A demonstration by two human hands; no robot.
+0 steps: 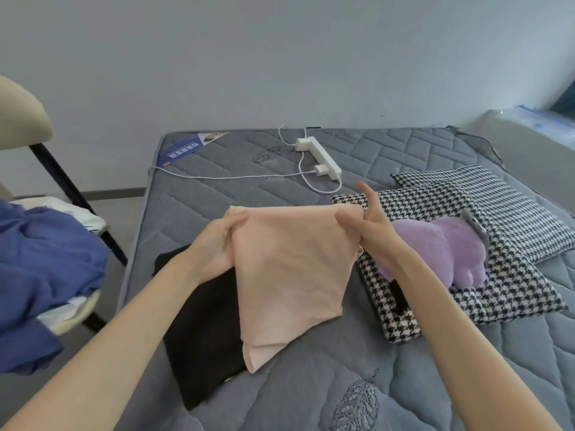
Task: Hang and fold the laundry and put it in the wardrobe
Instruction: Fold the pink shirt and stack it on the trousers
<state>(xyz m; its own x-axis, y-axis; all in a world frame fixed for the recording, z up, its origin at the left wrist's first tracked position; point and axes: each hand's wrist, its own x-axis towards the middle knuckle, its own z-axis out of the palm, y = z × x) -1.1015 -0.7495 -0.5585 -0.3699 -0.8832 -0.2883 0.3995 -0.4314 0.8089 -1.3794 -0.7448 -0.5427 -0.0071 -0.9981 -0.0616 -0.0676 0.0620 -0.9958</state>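
In the head view, the left hand (pixel 214 247) grips the top left corner of a soft peach-pink cloth (pixel 289 284), with its fingers curled round the edge. The right hand (pixel 370 234) pinches the top right corner, and one finger sticks out straight. The cloth is held up over the grey quilted mattress (pixel 249 188). It hangs down to a point, and that low tip seems to touch the mattress. Part of it hangs over a flat black folded cloth (pixel 202 337) that lies near the left edge of the mattress. A pile of crumpled blue clothes (pixel 46 265) sits on a chair past that left edge. This looks like the folding step, with the pink cloth partly folded. Next, I think both hands need to lower it flat, keep the top edge straight, and fold it once more so that it is small and neat.
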